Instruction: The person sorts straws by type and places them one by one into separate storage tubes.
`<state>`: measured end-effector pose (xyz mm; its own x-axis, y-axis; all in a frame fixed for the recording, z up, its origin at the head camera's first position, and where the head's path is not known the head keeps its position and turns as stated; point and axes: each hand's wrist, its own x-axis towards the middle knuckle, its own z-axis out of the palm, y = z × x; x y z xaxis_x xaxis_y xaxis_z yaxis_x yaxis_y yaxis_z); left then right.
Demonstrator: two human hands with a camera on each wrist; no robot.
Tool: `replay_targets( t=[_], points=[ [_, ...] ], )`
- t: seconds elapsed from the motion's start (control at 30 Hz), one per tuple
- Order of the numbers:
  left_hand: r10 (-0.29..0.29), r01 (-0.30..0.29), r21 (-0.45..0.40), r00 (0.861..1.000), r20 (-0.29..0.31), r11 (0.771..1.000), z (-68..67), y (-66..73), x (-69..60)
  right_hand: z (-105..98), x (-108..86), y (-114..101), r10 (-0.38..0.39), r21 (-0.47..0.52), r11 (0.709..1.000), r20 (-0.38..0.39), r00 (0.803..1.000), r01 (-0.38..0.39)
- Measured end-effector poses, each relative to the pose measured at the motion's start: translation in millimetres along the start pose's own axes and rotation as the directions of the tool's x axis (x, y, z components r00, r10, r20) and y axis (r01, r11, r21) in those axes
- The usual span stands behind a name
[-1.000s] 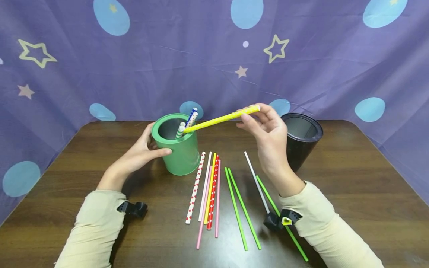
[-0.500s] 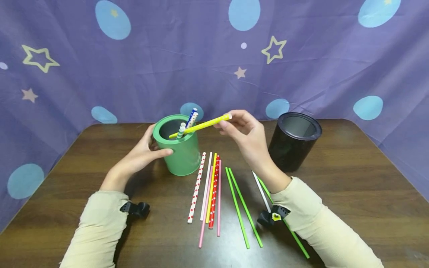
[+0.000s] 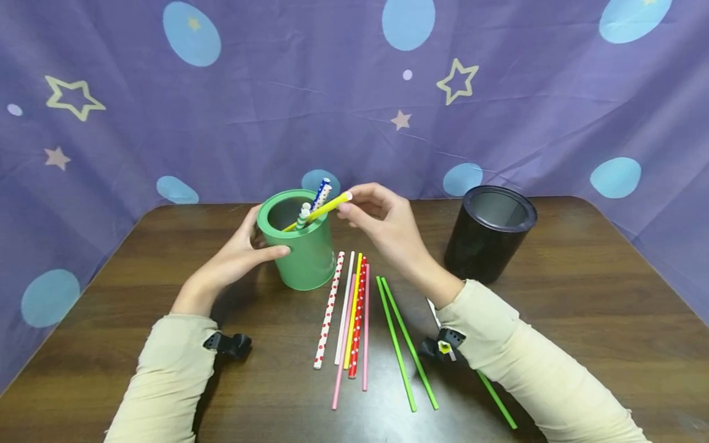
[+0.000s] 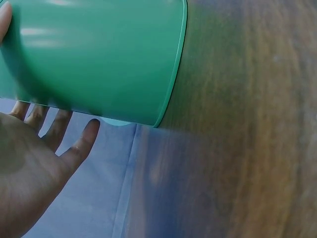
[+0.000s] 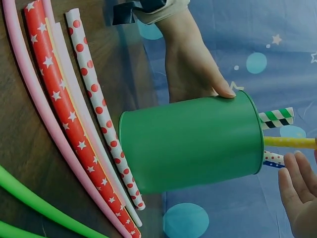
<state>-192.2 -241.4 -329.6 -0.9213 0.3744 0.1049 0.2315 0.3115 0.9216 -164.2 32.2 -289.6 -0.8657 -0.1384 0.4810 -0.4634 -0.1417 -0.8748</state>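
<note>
Presumably for steadiness, we're clasping the green can (image 3: 304, 263) with our left grip (image 3: 235, 255), while our right grip (image 3: 386, 216) is pinching the yellow straw (image 3: 330, 206) slanting into it.

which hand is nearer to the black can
Right. The right hand holds a yellow straw to the left of the black can; the left hand is farther left, gripping the green can.
</note>
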Motion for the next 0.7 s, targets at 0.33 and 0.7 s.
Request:
replay_targets(
  t=[0.33, 0.7],
  points=[
    [0.009, -0.009, 0.007, 1.0, -0.003, 1.0, -0.8, -2.1, 1.5, -5, -4.0, 1, 0.032, -0.102, 0.994, 0.048, 0.998, -0.027],
    [0.004, -0.004, -0.001, 1.0, 0.003, 1.0, 0.0, -2.8, 2.0, -16, -14.8, 9, 0.11, -0.225, 0.97, 0.092, 0.99, -0.087]
  ],
)
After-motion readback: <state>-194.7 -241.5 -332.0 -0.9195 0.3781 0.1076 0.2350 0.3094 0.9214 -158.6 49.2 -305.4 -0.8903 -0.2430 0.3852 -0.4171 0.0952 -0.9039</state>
